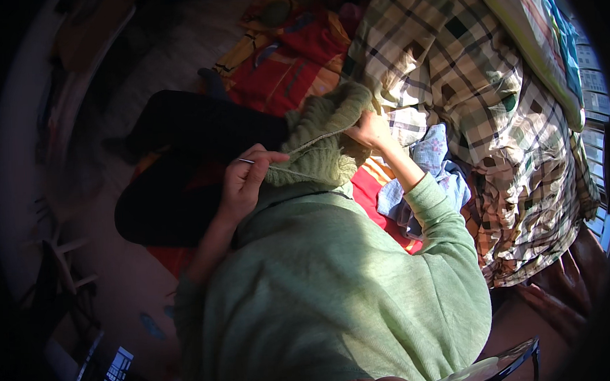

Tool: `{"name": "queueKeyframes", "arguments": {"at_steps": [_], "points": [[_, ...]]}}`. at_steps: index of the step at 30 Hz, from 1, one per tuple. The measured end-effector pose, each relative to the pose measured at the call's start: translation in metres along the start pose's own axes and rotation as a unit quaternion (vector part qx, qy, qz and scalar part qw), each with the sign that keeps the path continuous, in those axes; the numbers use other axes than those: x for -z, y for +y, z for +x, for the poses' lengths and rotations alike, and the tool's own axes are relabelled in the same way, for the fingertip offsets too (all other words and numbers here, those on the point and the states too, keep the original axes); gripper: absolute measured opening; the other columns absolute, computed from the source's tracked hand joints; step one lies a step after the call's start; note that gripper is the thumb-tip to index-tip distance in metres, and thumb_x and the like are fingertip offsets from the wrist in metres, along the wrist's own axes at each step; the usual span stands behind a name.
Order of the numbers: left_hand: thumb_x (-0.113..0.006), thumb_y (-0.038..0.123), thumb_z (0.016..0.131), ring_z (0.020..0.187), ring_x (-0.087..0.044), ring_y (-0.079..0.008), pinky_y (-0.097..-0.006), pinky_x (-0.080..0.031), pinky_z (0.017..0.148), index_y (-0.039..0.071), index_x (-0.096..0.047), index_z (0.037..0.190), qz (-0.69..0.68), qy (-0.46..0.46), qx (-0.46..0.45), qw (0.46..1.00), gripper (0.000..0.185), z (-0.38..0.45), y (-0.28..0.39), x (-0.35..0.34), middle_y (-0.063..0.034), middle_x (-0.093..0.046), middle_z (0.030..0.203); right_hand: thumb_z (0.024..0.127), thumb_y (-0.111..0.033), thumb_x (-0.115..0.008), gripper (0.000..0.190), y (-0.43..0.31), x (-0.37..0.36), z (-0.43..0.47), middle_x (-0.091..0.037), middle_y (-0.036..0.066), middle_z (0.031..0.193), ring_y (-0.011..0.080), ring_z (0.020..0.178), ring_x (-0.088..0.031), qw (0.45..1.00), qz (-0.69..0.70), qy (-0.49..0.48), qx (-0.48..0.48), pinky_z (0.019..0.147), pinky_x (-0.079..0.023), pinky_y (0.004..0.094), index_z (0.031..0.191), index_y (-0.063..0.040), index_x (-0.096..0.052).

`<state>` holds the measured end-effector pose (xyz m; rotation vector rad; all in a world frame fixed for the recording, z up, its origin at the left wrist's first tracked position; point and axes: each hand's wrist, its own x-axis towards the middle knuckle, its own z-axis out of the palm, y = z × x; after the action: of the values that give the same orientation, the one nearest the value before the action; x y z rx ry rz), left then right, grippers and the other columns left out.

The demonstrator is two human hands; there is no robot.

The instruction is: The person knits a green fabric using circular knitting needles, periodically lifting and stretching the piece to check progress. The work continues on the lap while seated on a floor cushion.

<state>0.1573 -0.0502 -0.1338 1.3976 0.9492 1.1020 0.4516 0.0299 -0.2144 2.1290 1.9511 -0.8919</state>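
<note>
My left hand point(243, 180) is closed around a thin metal needle or hook point(246, 161); one end sticks out between thumb and fingers. A pale green strand point(297, 171) runs from this hand toward the knitting. The ribbed light green knitted piece point(311, 162) lies bunched on my lap, against my green top point(313, 271). At its upper right, my right hand point(369, 132) grips the rolled edge of the knitting, fingertips hidden in the folds. A taut edge or cord point(323, 137) stretches between the hands; which of the two cannot be told.
My dark-trousered legs point(197, 121) are folded to the left on a red and orange cloth point(290, 70). A crumpled plaid cover point(483, 108) fills the right, near a barred window point(590, 74). A blue patterned cloth point(430, 161) lies by my right forearm.
</note>
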Motion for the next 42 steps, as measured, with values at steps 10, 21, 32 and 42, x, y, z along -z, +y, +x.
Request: {"name": "queueKeyframes", "arguments": {"at_steps": [10,21,32,42], "points": [[-0.054,0.024,0.099,0.066,-0.035,-0.0053,-0.0222,-0.029,0.060,0.000,-0.071,0.103,-0.015,-0.019,-0.011,1.000,0.030,0.037,0.012,0.026,0.0050,-0.043,0.072,0.079,-0.021,-0.069,0.042,0.076,0.049,0.056,-0.067,0.022,0.101,0.0348,0.098,-0.065,0.990,-0.055,-0.036,0.123,0.085,-0.051,0.0416,0.115,-0.001,-0.061],[-0.060,0.029,0.095,0.068,-0.051,-0.0111,-0.0245,-0.038,0.060,0.001,-0.073,0.099,-0.071,-0.194,0.022,0.978,0.032,0.028,0.073,0.064,-0.0036,-0.060,0.076,0.084,-0.010,-0.073,0.026,0.084,0.225,-0.110,-0.072,0.007,0.087,0.0164,0.078,-0.065,0.866,0.097,-0.481,0.098,0.069,-0.051,0.0326,0.107,0.003,-0.067],[-0.061,0.033,0.094,0.077,-0.049,-0.0121,-0.0256,-0.036,0.071,-0.002,-0.071,0.098,-0.218,-0.144,0.156,0.953,0.037,-0.040,0.016,0.058,-0.0040,-0.058,0.081,0.080,-0.044,-0.075,0.075,0.146,0.023,-0.132,-0.060,0.014,0.126,0.0227,0.110,-0.059,0.596,0.336,-0.729,-0.012,0.087,-0.053,0.0382,0.134,0.002,-0.049],[-0.060,0.031,0.094,0.079,-0.049,-0.0137,-0.0273,-0.036,0.073,-0.003,-0.070,0.098,-0.229,-0.123,0.147,0.955,0.036,-0.051,0.015,0.058,-0.0060,-0.058,0.083,0.097,-0.051,-0.046,0.059,0.037,-0.057,-0.022,-0.064,0.018,0.112,0.0269,0.105,-0.060,0.943,0.241,-0.191,0.126,0.090,-0.046,0.0358,0.114,0.004,-0.060]]}}
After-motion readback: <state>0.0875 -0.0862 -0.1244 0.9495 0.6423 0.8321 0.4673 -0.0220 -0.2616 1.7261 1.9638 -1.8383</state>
